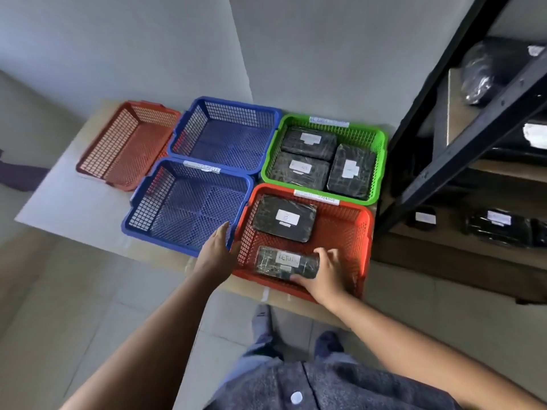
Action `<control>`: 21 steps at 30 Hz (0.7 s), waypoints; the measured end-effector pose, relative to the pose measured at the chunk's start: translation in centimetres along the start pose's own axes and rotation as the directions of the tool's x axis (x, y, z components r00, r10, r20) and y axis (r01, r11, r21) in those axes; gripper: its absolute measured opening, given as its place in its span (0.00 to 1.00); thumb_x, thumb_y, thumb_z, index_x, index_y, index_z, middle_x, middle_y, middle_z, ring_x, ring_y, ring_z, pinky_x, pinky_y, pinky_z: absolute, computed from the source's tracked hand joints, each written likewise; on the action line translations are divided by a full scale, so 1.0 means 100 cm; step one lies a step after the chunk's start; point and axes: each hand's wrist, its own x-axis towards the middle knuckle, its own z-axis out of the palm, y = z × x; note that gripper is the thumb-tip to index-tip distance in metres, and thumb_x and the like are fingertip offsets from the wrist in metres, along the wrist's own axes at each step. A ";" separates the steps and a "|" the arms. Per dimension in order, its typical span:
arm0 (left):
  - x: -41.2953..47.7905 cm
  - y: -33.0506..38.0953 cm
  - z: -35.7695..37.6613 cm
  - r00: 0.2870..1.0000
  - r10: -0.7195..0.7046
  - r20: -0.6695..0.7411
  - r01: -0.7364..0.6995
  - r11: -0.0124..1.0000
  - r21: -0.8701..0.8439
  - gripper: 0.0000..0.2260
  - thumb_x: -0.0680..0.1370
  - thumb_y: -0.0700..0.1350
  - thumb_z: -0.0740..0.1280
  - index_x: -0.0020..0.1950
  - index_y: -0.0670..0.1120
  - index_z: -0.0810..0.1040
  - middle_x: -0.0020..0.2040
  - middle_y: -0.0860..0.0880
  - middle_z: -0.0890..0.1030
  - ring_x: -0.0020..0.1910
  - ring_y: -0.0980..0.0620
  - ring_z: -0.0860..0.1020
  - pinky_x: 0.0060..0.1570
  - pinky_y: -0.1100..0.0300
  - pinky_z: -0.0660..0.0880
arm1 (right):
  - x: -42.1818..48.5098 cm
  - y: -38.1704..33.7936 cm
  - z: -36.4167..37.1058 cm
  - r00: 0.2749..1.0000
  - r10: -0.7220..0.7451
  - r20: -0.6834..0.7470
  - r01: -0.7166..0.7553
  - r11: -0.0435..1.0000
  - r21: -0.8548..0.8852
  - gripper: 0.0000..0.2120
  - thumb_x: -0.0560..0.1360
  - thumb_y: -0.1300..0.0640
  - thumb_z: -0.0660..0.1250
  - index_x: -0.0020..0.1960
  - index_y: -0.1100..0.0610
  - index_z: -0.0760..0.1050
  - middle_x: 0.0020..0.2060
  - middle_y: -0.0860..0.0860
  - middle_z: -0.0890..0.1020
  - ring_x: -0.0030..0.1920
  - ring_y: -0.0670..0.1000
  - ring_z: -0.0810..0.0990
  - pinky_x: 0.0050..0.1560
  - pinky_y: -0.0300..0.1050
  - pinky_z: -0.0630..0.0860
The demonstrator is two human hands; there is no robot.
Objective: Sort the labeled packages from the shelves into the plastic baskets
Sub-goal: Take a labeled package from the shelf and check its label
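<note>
Head view, progress:
- Right hand (324, 270) is curled round the right end of a black wrapped package (285, 261) that sits low in the near red basket (367, 232), against its front wall. Looks like the put-down; not let go yet. The white label is too blurred to read with confidence.
- Left hand (217, 250) has straight, relaxed fingers, holds nothing, and lies against the basket's left rim, probably steadying it.
- A second package (284, 217) lies flat in the same basket, toward the back.
- Green basket (383, 152) behind it holds three packages, side by side.
- Near blue basket (127, 223), far blue basket (174, 137) and far red basket (97, 155) hold nothing.
- Black rack (461, 139) on the right has more wrapped packages: several on a lower shelf (500, 224), a bundle higher up (485, 72). Full count is cut off.
- My estimate: five sorted, an unknown number left, so early to middle.

Surface and room:
- All five baskets sit close together on a pale table (68, 208), with white label strips on some rims, unreadable.
- Plain grey walls (118, 39), light tiled floor (59, 306).
</note>
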 end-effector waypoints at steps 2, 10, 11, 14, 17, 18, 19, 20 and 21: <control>0.012 -0.005 -0.003 0.999 0.014 0.044 -0.012 0.999 -0.046 0.28 0.85 0.58 0.64 0.83 0.51 0.63 0.77 0.47 0.75 0.72 0.45 0.77 0.68 0.42 0.78 | -0.003 -0.001 0.010 0.989 0.137 -0.062 -0.134 0.989 0.055 0.36 0.70 0.40 0.80 0.70 0.55 0.71 0.67 0.58 0.71 0.67 0.60 0.71 0.65 0.54 0.73; 0.033 -0.017 -0.013 0.987 0.124 0.105 -0.111 0.985 -0.129 0.21 0.84 0.53 0.67 0.76 0.51 0.73 0.67 0.50 0.82 0.60 0.49 0.83 0.60 0.44 0.83 | 0.001 -0.022 0.032 0.963 0.262 -0.059 -0.257 0.963 0.085 0.25 0.75 0.53 0.78 0.67 0.53 0.73 0.64 0.55 0.77 0.62 0.57 0.77 0.59 0.48 0.74; 0.034 -0.019 -0.014 0.984 0.135 0.113 -0.119 0.984 -0.134 0.21 0.84 0.53 0.67 0.76 0.51 0.73 0.67 0.50 0.82 0.61 0.48 0.83 0.60 0.44 0.83 | 0.002 -0.026 0.033 0.961 0.270 -0.052 -0.267 0.962 0.059 0.25 0.75 0.52 0.78 0.68 0.53 0.72 0.65 0.54 0.76 0.62 0.56 0.77 0.57 0.48 0.74; 0.040 -0.023 -0.017 0.977 0.169 0.131 -0.151 0.978 -0.141 0.21 0.84 0.52 0.68 0.76 0.51 0.72 0.68 0.50 0.82 0.61 0.49 0.83 0.60 0.43 0.83 | 0.005 -0.032 0.036 0.955 0.292 -0.058 -0.291 0.957 0.017 0.26 0.75 0.51 0.77 0.69 0.51 0.72 0.65 0.54 0.74 0.63 0.56 0.77 0.57 0.48 0.74; 0.046 -0.027 -0.018 0.967 0.198 0.162 -0.174 0.974 -0.148 0.21 0.83 0.50 0.69 0.76 0.49 0.73 0.67 0.49 0.81 0.60 0.48 0.82 0.59 0.43 0.83 | 0.006 -0.034 0.036 0.954 0.292 -0.071 -0.290 0.956 0.044 0.26 0.74 0.51 0.78 0.69 0.51 0.72 0.66 0.54 0.75 0.64 0.57 0.77 0.61 0.50 0.75; 0.047 -0.027 -0.020 0.964 0.203 0.173 -0.178 0.973 -0.148 0.21 0.83 0.49 0.69 0.76 0.48 0.73 0.67 0.49 0.81 0.60 0.48 0.82 0.59 0.43 0.83 | 0.005 -0.034 0.037 0.956 0.287 -0.068 -0.283 0.957 0.063 0.26 0.74 0.52 0.78 0.68 0.51 0.72 0.66 0.54 0.76 0.65 0.57 0.76 0.63 0.50 0.75; 0.048 -0.027 -0.020 0.961 0.208 0.183 -0.183 0.972 -0.148 0.21 0.83 0.49 0.69 0.76 0.48 0.73 0.67 0.49 0.81 0.61 0.48 0.82 0.60 0.43 0.83 | 0.005 -0.034 0.037 0.956 0.286 -0.063 -0.282 0.957 0.068 0.26 0.73 0.52 0.77 0.68 0.51 0.72 0.66 0.54 0.76 0.65 0.56 0.77 0.64 0.51 0.75; 0.050 -0.028 -0.021 0.958 0.213 0.191 -0.188 0.972 -0.140 0.21 0.83 0.49 0.70 0.75 0.48 0.73 0.67 0.49 0.81 0.62 0.47 0.81 0.61 0.43 0.82 | 0.004 -0.033 0.037 0.958 0.281 -0.059 -0.277 0.958 0.076 0.26 0.74 0.52 0.77 0.68 0.51 0.72 0.66 0.54 0.77 0.65 0.56 0.77 0.65 0.51 0.75; 0.052 -0.028 -0.021 0.955 0.221 0.198 -0.200 0.972 -0.122 0.21 0.83 0.50 0.70 0.75 0.48 0.73 0.67 0.48 0.81 0.64 0.46 0.81 0.63 0.44 0.81 | 0.003 -0.033 0.036 0.959 0.278 -0.052 -0.274 0.959 0.071 0.27 0.74 0.51 0.77 0.69 0.51 0.72 0.67 0.54 0.77 0.66 0.56 0.77 0.66 0.51 0.75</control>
